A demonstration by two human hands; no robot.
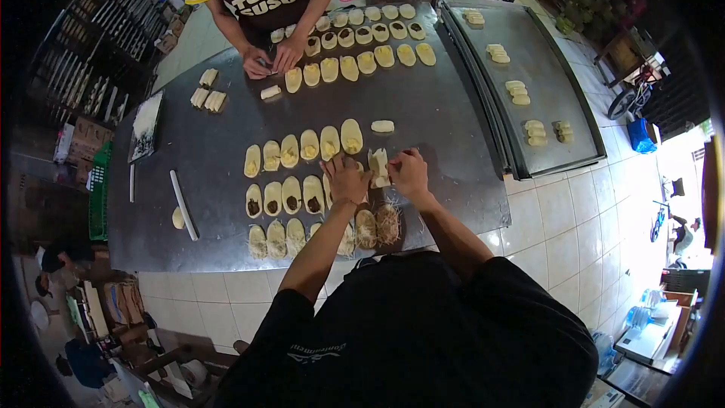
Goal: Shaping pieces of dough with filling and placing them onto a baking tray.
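Observation:
A partly rolled piece of dough lies on the dark metal table between my hands. My right hand is closed, its fingertips pinching the right edge of this dough. My left hand spreads its fingers over the dough rows, its thumb reaching toward the rolled piece. Dough ovals with yellow filling form the far row on my side. Behind them, nearer me, are ovals with dark brown filling, then ovals topped with pale shreds. Just beyond the rolled piece sits a small finished roll.
Across the table, a co-worker's hands handle dough beside more filled ovals. A large metal tray with grouped rolls stands to the right. At the left are a rolling pin, a small tray and several rolls.

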